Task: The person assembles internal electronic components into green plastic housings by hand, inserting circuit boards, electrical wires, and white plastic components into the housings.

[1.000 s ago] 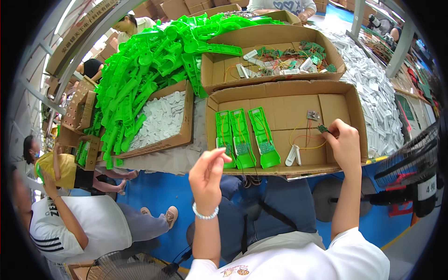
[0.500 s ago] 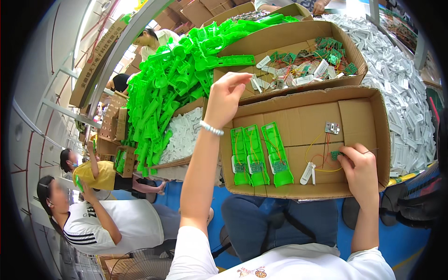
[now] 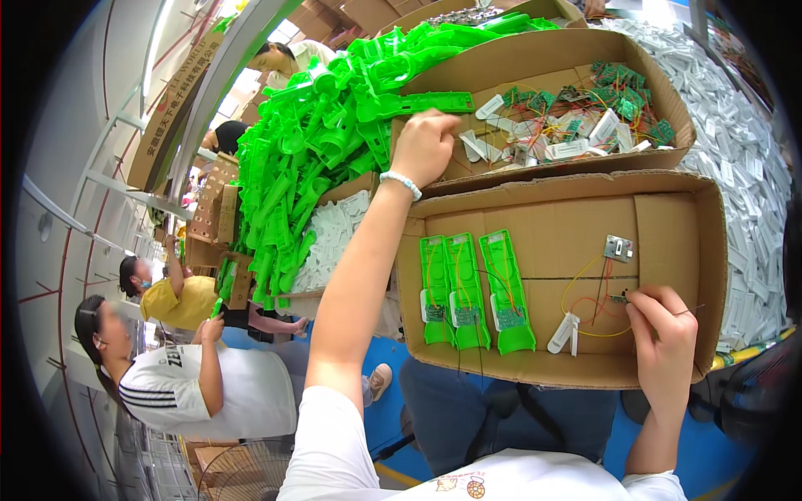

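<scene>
My left hand [image 3: 426, 149] is at the left rim of the far cardboard box, its fingers curled at the lower edge of a long green plastic casing [image 3: 409, 104]; the fingertips are partly hidden. Inside the near cardboard box [image 3: 535, 197], my right hand [image 3: 664, 321] pinches a small green circuit board [image 3: 619, 298]. Thin red and yellow wires run from the board to a small silver-and-white module [image 3: 618, 248] and a white plastic piece [image 3: 563, 332]. To their left lie three green casings [image 3: 506, 292] side by side, each with a board and wires inside.
Loose green casings [image 3: 292, 159] are heaped at left. The far box [image 3: 576, 50] holds wired boards and white parts. White plastic pieces [image 3: 735, 159] pile up at right, more [image 3: 330, 242] beside the near box. Co-workers [image 3: 200, 384] are at left, one holding a green casing.
My left hand has moved up to the long green casing and its fingers have curled in. My right hand still pinches the board, now turned edge-on. The whole view has shifted slightly.
</scene>
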Tool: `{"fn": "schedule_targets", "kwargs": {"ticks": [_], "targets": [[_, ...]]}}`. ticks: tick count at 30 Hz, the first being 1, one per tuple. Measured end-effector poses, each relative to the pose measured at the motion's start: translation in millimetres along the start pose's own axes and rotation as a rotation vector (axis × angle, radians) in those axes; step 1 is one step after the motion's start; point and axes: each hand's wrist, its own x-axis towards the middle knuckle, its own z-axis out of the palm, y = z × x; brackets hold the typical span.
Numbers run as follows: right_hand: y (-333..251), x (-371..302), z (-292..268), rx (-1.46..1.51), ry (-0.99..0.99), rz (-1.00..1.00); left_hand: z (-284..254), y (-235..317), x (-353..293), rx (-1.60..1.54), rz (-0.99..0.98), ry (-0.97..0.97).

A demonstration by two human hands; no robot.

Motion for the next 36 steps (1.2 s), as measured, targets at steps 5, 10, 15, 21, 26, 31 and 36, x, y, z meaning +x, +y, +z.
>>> {"fn": "schedule_targets", "kwargs": {"ticks": [5,10,15,21,26,31,36], "targets": [[-3.8,1.7,2.5,0.062,0.000,0.074,-15.2,-26.9,14.1,0.159,0.096,0.069],[-2.4,2.5,-0.6,0.112,-0.005,0.063,-45.8,-49.2,37.3,-0.448,-0.169,-0.131],[4.5,-1.3,2.5,0.086,-0.023,0.071,-28.8,-56.4,43.6,0.513,0.072,-0.238],[6.2,0.1,2.3,0.096,-0.019,0.103,-29.4,-28.1,54.6,0.756,0.039,-0.331],[11.8,1.7,3.7,0.037,-0.044,0.103,-43.2,15.0,44.7,0.714,0.061,-0.148],[3.3,2.4,1.9,0.138,0.040,0.206,-63.5,61.5,11.7,0.088,-0.011,0.188],[-17.1,-2.6,-2.9,0.244,0.201,-0.039,-84.1,121.3,-42.9,-1.387,-0.292,0.034]]}}
